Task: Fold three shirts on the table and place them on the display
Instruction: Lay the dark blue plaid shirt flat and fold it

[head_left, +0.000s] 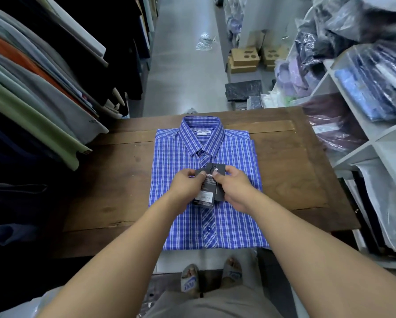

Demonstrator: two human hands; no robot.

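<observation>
A folded blue checked shirt (229, 161) lies face up on the brown wooden table (114, 180), collar pointing away from me. Dark hang tags (208, 191) rest on its button placket at mid-chest. My left hand (187, 187) pinches the tags' left edge near the top. My right hand (236, 187) pinches the upper right corner of the tags, with its palm lying over the shirt. Only this one shirt shows on the table.
Hanging garments (38, 92) crowd the left side, reaching over the table's left edge. White shelves (362, 138) with bagged shirts stand on the right. Cardboard boxes (245, 59) and plastic bags lie on the aisle floor beyond the table.
</observation>
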